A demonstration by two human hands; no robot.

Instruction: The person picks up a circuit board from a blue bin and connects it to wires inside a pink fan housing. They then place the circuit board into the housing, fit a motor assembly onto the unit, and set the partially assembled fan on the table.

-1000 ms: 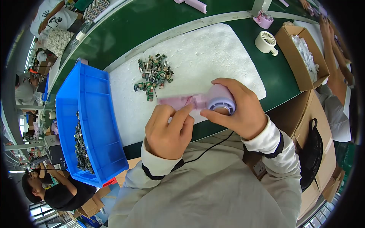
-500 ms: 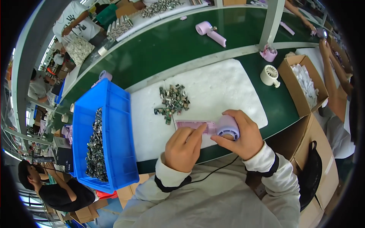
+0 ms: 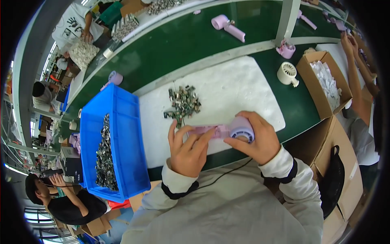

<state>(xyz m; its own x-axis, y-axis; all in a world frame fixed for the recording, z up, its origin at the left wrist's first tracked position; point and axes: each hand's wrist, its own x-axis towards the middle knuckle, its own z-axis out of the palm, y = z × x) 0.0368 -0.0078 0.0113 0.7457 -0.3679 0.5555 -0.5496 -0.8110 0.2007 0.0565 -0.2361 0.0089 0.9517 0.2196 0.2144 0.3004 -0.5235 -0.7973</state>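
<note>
A handheld fan (image 3: 241,129) has a round lilac head and a pink handle (image 3: 199,130) that lies opened toward me, its hollow inside showing. My right hand (image 3: 262,140) wraps around the fan head, thumb at its near rim and fingers over the far side. My left hand (image 3: 189,154) is at the handle with its fingers spread. One fingertip touches inside the handle near the neck; whether a tiny part sits under it is hidden. Just beyond the handle, a pile of small circuit boards (image 3: 185,101) rests on the white foam sheet (image 3: 231,89).
At left stands a blue bin (image 3: 130,142) holding many small boards. A cream fan head (image 3: 287,74) and a carton (image 3: 315,95) of white pieces are at right. Another fan (image 3: 228,27) lies on the green belt beyond a metal rail. Co-workers are on both sides.
My left hand has shifted slightly left and its fingers have spread from a closer pinch over the handle. My right hand keeps its hold on the fan head.
</note>
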